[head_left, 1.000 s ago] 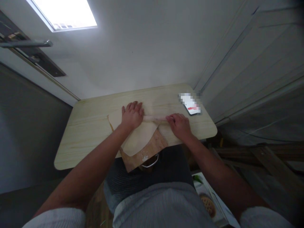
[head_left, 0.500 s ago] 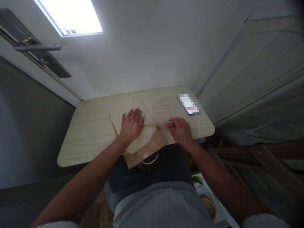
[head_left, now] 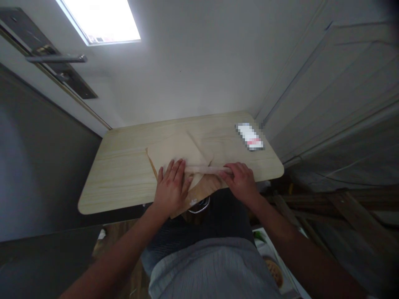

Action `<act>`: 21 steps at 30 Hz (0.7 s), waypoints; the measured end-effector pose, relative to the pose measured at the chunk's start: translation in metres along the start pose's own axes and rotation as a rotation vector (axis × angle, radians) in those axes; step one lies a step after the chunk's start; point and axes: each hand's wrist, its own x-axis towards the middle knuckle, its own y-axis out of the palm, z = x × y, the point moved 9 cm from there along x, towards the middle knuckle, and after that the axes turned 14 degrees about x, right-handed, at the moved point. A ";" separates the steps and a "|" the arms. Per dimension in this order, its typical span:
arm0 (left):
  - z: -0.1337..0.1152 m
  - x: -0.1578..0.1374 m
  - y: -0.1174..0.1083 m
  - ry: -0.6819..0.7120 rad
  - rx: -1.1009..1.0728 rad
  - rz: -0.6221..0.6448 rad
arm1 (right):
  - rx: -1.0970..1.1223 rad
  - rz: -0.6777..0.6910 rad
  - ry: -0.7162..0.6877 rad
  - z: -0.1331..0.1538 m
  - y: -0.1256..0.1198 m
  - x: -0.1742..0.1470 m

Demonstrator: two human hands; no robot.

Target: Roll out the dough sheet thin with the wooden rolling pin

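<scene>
A thin, pale rod or roll [head_left: 207, 170] lies crosswise over a light tan sheet [head_left: 170, 151], which looks like paper. My left hand [head_left: 171, 187] lies flat on the sheet with its fingers spread, the fingertips at the rod's left end. At the other end, my right hand [head_left: 240, 179] has its fingers closed around the rod. Under the sheet, a brown paper-like piece [head_left: 204, 189] with a small white mark reaches past the table's near edge. A fold or slit runs diagonally across the sheet behind the rod.
The light wooden table [head_left: 121, 170] stands against a white door with a metal handle [head_left: 59, 59]. A phone with a blurred screen [head_left: 249, 136] lies at the back right. Wooden beams [head_left: 343, 207] are low on the right, and a printed box [head_left: 274, 265] is beside my lap.
Both hands have moved toward me, and the rod has come nearer the table's front edge. My left hand now covers more of the brown piece. The view has shifted slightly.
</scene>
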 end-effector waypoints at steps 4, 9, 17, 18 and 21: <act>-0.005 -0.028 -0.003 -0.006 0.005 0.015 | -0.011 0.016 -0.016 0.004 -0.001 -0.014; 0.001 -0.036 -0.009 -0.022 -0.049 0.014 | 0.004 0.063 -0.036 0.005 0.000 -0.022; 0.036 0.066 -0.028 -0.066 -0.213 -0.106 | 0.024 0.053 -0.094 -0.007 0.002 0.041; 0.039 0.085 -0.030 -0.065 -0.221 -0.119 | 0.019 0.049 -0.095 -0.009 0.004 0.054; 0.052 0.140 -0.026 -0.121 -0.186 -0.104 | 0.004 0.094 -0.120 -0.011 0.016 0.089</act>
